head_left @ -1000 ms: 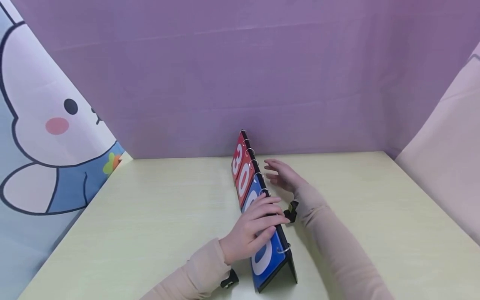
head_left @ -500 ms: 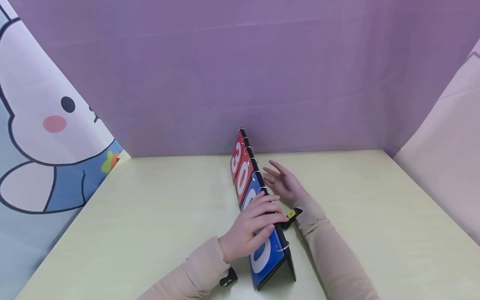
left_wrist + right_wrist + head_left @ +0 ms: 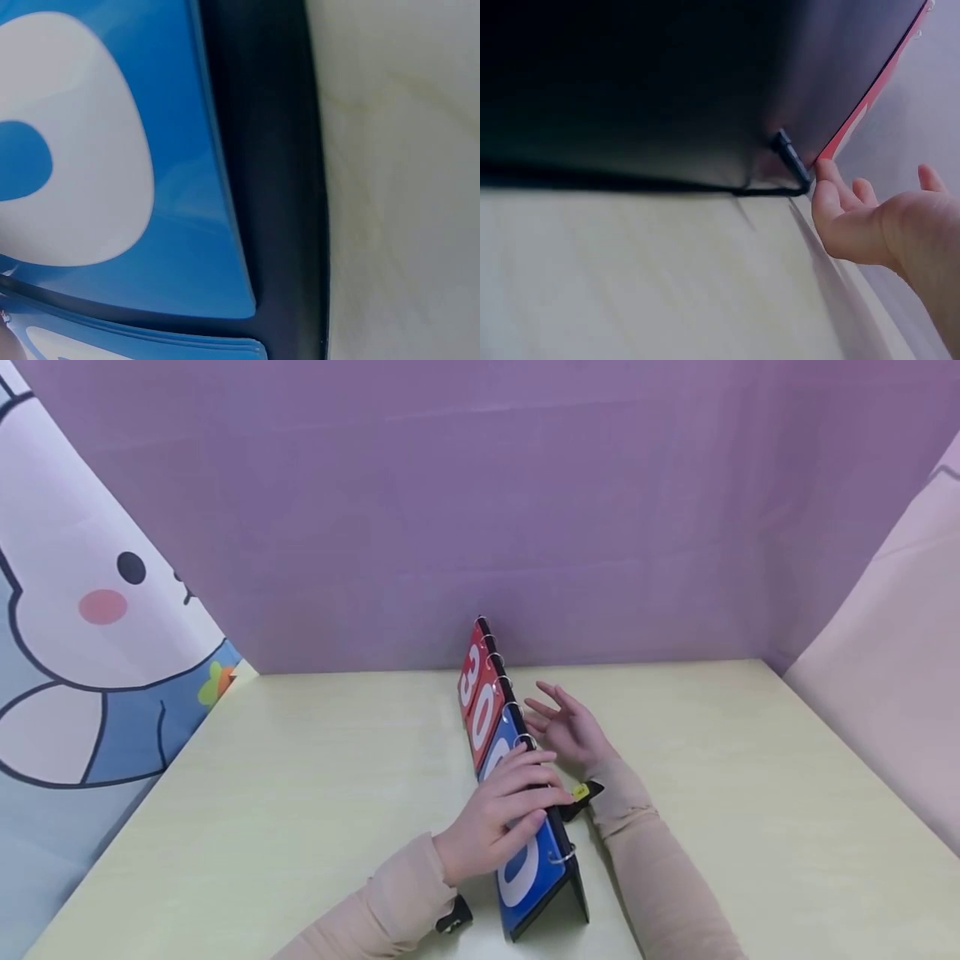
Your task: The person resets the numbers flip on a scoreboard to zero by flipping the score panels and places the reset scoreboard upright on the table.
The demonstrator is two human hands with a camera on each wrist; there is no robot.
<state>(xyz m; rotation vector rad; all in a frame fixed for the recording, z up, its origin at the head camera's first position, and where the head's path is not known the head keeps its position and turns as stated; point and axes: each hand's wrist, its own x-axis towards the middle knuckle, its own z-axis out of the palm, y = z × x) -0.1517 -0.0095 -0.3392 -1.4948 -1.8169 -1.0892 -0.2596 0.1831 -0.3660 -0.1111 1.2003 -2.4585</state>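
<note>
A flip scoreboard stands tent-like in the middle of the table, its length running away from me. Red cards showing 3 and 0 fill the far end; blue cards with white numerals fill the near end. My left hand rests over the ridge of the blue half, fingers lying across the top, partly covering the cards. Beside the black right side, my right hand is palm up with fingers loosely spread. In the right wrist view, its fingertips overlap the panel's lower corner, near a small black bar.
The pale table ends at a purple backdrop, close behind the scoreboard's far end. Metal rings line the ridge. A cartoon-printed sheet hangs at left and a pale sheet at right.
My right hand has turned palm up and spread its fingers beside the scoreboard. My left hand stays on the ridge. The whole head view has shifted slightly.
</note>
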